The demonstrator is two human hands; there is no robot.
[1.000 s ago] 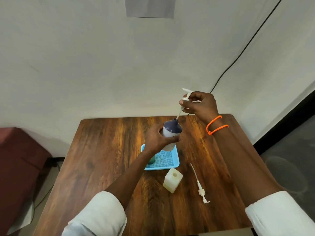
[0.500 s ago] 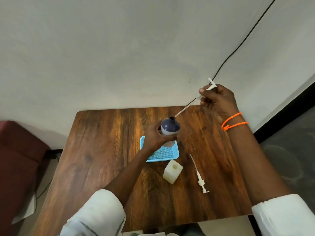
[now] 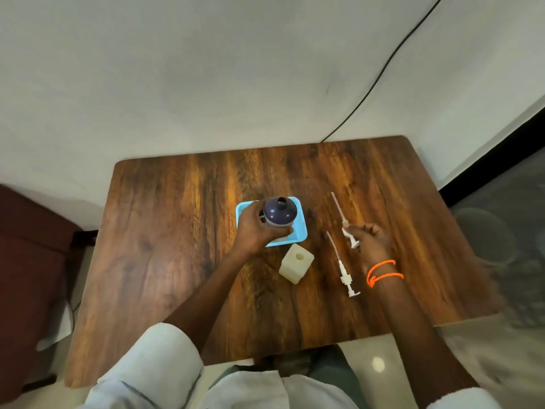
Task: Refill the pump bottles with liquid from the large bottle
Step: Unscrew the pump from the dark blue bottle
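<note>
- The left hand grips the open, dark-topped bottle over the blue tray.
- The right hand pinches a white pump low over the desk — a second pump lies just beside it.
- A cream square bottle stands near the tray.

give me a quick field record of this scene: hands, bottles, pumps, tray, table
left hand: grips the dark-topped bottle, neck open, over the blue tray
right hand: holds a pump by its head, low at the table
second pump: lies flat on the table, beside the right hand
square white bottle: stands open, apart from the tray's near edge
large bottle: not visible
</note>
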